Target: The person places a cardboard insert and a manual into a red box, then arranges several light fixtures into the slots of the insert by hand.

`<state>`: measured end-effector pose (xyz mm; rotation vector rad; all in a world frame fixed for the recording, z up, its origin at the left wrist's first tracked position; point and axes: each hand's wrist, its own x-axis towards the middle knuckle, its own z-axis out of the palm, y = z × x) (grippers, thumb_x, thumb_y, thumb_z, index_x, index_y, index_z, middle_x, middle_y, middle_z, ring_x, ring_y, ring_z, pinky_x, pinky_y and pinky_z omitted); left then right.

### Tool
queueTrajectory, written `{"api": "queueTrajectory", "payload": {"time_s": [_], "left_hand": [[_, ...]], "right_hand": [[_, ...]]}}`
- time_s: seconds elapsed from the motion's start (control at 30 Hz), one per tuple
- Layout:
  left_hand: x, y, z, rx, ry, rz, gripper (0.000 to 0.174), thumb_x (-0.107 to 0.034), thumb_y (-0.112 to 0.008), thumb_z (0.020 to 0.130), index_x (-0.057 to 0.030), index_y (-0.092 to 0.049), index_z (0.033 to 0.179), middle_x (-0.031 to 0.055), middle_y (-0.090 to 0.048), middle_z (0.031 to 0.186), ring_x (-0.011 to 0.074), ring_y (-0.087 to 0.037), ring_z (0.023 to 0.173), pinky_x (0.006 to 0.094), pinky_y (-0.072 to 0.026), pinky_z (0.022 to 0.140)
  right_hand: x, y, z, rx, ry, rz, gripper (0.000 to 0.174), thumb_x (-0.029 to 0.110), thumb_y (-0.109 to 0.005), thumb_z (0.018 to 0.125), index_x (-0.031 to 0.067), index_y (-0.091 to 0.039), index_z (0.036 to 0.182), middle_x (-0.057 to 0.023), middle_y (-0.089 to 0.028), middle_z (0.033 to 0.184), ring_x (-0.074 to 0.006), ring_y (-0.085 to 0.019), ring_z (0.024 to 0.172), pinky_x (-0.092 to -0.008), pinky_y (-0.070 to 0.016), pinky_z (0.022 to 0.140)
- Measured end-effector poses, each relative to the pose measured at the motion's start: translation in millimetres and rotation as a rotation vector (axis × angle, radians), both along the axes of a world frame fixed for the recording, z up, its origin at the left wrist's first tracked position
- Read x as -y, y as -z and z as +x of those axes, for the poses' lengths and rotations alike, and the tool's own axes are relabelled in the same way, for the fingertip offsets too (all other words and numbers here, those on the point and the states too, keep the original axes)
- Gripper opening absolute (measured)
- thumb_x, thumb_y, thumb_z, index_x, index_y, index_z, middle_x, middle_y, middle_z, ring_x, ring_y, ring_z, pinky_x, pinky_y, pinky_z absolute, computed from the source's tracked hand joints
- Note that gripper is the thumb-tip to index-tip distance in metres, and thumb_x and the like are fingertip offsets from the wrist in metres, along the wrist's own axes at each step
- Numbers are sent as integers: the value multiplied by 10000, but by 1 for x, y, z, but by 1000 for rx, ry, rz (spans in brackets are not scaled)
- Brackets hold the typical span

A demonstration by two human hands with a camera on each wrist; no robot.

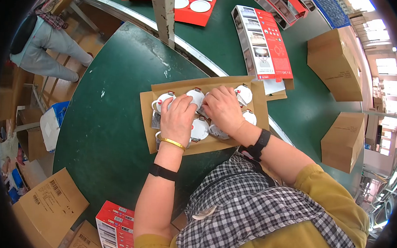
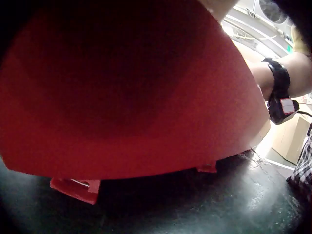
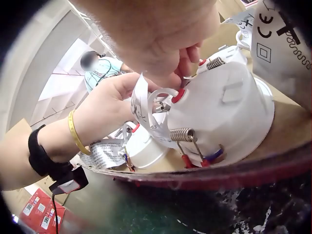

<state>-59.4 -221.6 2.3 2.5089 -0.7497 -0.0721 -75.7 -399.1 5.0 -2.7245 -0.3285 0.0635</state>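
Note:
Several white round lamps (image 1: 200, 129) (image 3: 224, 107) with springs, short cables and paper labels lie in a shallow cardboard tray (image 1: 148, 117). The left hand (image 1: 177, 116) (image 3: 109, 100), with a yellow bangle, reaches down among them with bent fingers, beside a white label (image 3: 141, 102) and cable. Close to its right, the right hand (image 1: 225, 109) (image 3: 165, 39) has its fingers bent down between lamps; its fingertips are partly hidden, so what it holds cannot be told. A red surface (image 2: 131, 112) fills most of the left wrist view, hiding the left hand.
The tray sits on a green table (image 1: 105, 120) with a metal rail (image 1: 197, 57) and an upright post (image 1: 163, 16) behind. Beyond the rail lie a red and white box (image 1: 272, 52) and brown cartons (image 1: 336, 63). More cartons (image 1: 53, 206) stand at lower left. A person (image 1: 51, 46) stands upper left.

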Motion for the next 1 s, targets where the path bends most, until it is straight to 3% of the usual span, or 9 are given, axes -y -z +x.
{"api": "queueTrajectory", "payload": {"time_s": [0.67, 0.73, 1.0], "left_hand": [[4, 5, -4, 37, 2, -13, 169, -58, -692, 717, -105, -665, 878, 20, -656, 1093, 191, -599, 1133, 396, -389, 977], [4, 3, -5, 20, 2, -14, 110, -73, -623, 779, -100, -655, 881, 33, -653, 1109, 188, -592, 1144, 400, -371, 1018], [7, 8, -6, 31, -5, -6, 108, -75, -622, 783, -94, -653, 885, 34, -649, 1116, 188, -590, 1146, 401, -376, 1009]], "right_hand": [[10, 4, -3, 21, -104, -19, 114, 149, -703, 766, 100, -643, 849, -30, -581, 871, -239, -539, 903, -372, -404, 824], [12, 4, -3, 27, -110, -9, 119, 153, -705, 767, 100, -643, 854, -30, -580, 872, -240, -539, 904, -372, -405, 826], [8, 5, -2, 21, -64, 2, 143, 181, -718, 759, 103, -647, 856, -45, -583, 874, -245, -541, 919, -376, -406, 837]]}}
